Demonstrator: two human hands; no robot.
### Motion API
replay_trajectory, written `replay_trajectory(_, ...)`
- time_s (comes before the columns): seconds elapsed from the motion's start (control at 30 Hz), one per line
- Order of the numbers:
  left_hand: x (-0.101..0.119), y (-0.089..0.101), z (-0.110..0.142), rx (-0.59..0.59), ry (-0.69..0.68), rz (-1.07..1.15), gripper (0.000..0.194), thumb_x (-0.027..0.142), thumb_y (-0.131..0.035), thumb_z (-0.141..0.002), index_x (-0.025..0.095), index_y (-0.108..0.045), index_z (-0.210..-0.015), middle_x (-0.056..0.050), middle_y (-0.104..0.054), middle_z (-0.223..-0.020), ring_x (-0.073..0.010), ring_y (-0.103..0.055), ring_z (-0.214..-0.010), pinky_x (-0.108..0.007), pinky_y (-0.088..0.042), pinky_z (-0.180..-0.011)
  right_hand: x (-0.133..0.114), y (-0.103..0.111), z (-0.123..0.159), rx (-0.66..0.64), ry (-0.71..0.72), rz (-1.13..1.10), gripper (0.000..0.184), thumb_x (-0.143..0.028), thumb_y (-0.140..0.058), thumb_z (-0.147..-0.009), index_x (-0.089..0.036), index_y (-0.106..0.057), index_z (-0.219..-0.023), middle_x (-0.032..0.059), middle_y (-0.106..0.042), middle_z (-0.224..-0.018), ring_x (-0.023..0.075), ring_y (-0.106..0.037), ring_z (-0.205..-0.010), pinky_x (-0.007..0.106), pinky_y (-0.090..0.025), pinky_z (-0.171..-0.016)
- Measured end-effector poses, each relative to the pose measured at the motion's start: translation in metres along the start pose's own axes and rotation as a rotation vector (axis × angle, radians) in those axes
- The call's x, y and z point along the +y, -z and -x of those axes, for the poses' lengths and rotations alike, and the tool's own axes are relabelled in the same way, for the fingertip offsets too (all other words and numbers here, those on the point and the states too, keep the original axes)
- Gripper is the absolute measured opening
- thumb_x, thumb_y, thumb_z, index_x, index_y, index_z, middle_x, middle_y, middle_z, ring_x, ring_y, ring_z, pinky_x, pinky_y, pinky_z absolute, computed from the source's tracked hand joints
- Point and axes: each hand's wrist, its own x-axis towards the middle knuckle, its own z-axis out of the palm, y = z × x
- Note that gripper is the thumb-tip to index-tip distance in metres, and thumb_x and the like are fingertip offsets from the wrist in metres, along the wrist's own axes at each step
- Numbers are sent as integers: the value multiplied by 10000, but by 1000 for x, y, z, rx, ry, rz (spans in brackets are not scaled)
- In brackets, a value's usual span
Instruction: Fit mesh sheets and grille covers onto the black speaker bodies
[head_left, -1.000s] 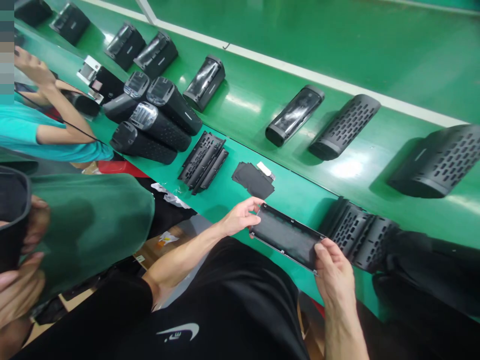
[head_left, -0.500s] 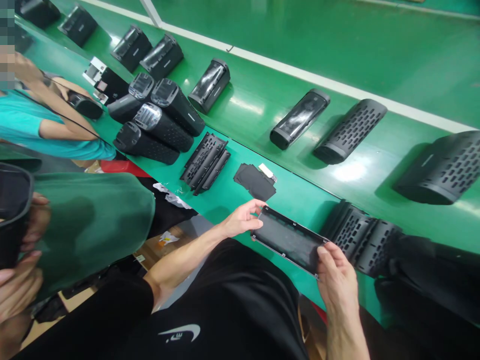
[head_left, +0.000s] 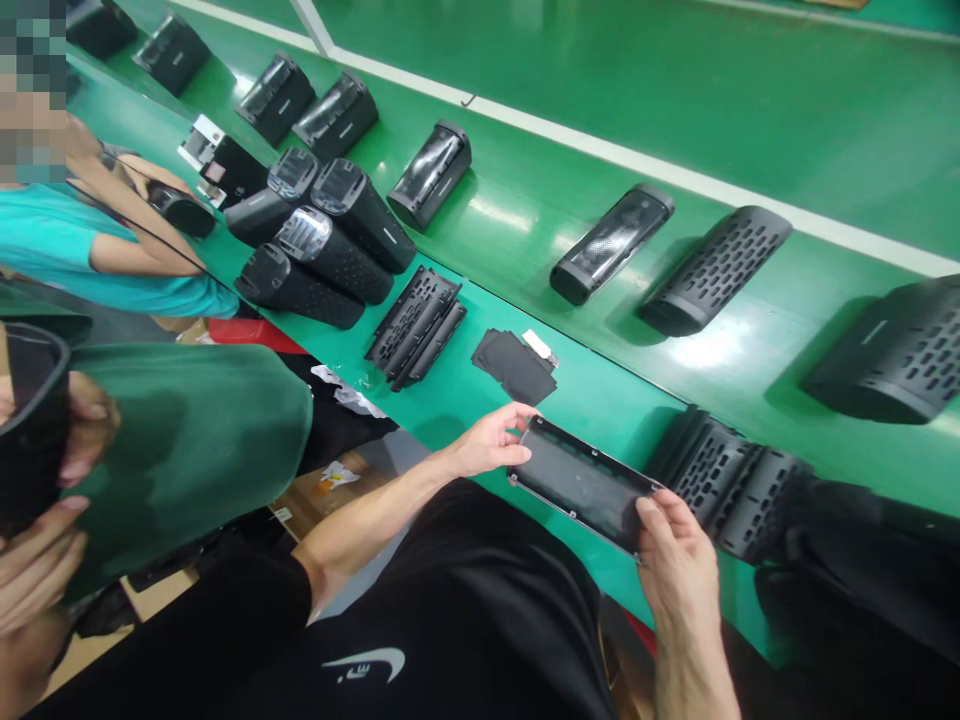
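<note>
I hold a flat black rectangular panel (head_left: 581,482) by its two short ends, just above the near edge of the green bench (head_left: 600,390). My left hand (head_left: 491,440) pinches its left end, fingers curled round the rim. My right hand (head_left: 679,560) grips its right end, thumb lying on the panel's face. A stack of black perforated grille panels (head_left: 731,480) lies right beside the panel's right end. A small pile of black sheets (head_left: 514,365) with a white slip (head_left: 538,346) lies just beyond my left hand.
Another stack of grilles (head_left: 416,325) and several black speaker housings (head_left: 322,245) lie to the left. More housings (head_left: 712,270) ride the green belt behind. A person in a teal shirt (head_left: 90,260) works at the left; a nearer person's hand (head_left: 37,560) holds a black part.
The view has shifted slightly; my hands and the panel have kept nearly the same pose. The person at the left edge has moved their hands a little.
</note>
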Motion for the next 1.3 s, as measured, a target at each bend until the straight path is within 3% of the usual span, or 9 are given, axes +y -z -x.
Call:
replay_trajectory(0.27,-4,4,2,-91,-11,30,705,334,-903,-743,241,-550,-1345,-31,-554,-1160,-91,-593,-820,-203,-477,-712,2,4,-2,15,87,38,567,-450,-983,-540,-219,-686,-964,-30,-634,-817,127,-566,-683,257,-473,-648)
replay_trajectory(0.53,-6,5,1,-112,-32,74,718,344,-931,-744,228,-562,-1349,-42,-579,-1162,-114,-631,-875,-231,-521,-782,-9,-2,4,57,-51,-27,628,-501,-1014,-473,-219,-715,-947,-49,-587,-666,117,-502,-559,249,-441,-530)
replay_trajectory(0.7,-9,10,-3,-140,9,237,596,532,-854,-815,220,-592,-1250,-24,-652,-997,-117,-646,-738,-189,-515,-642,-19,-3,0,23,-62,-36,616,-535,-1011,-465,-230,-731,-920,-9,-698,-745,177,-631,-640,274,-504,-553)
replay_trajectory(0.83,-14,9,-29,-303,255,334,728,869,-561,-858,178,-651,-1068,-46,-689,-794,-158,-641,-622,-208,-501,-554,-37,-11,-10,-185,-95,26,564,-564,-984,-547,-241,-746,-943,11,-743,-801,237,-693,-690,321,-541,-569)
replay_trajectory(1.0,-3,-10,-55,-648,513,364,846,927,-588,-745,198,-733,-1148,-78,-738,-933,-261,-688,-706,-366,-563,-609,-67,-40,-38,-519,7,194,493,-627,-906,-679,-221,-745,-909,28,-706,-769,249,-682,-706,360,-561,-617)
replay_trajectory(1.07,4,-14,-55,-784,549,368,883,923,-516,-769,204,-723,-1238,-103,-743,-959,-325,-709,-738,-430,-561,-601,-87,-55,-65,-427,136,316,591,-688,-874,-669,-208,-740,-986,58,-719,-862,267,-694,-781,371,-568,-644)
replay_trajectory(1.13,9,-13,-52,-778,494,389,881,900,-467,-799,216,-706,-1301,-112,-755,-970,-341,-719,-757,-439,-561,-612,-113,-75,-102,-158,330,423,818,-741,-866,-595,-179,-699,-1166,127,-717,-1088,323,-695,-984,407,-582,-743)
replay_trajectory(1.2,12,-8,-50,-705,432,411,868,896,-445,-811,223,-714,-1289,-117,-771,-976,-328,-724,-761,-421,-562,-645,-138,-98,-145,57,461,459,1115,-704,-905,-509,-141,-558,-1407,230,-558,-1434,400,-546,-1308,464,-539,-953)
replay_trajectory(1.3,14,0,-48,-634,410,447,915,931,-445,-783,215,-717,-1284,-131,-788,-1001,-328,-732,-785,-398,-552,-684,-161,-127,-200,122,511,469,1328,-597,-950,-456,-127,-376,-1557,296,-288,-1637,472,-289,-1492,515,-425,-1101)
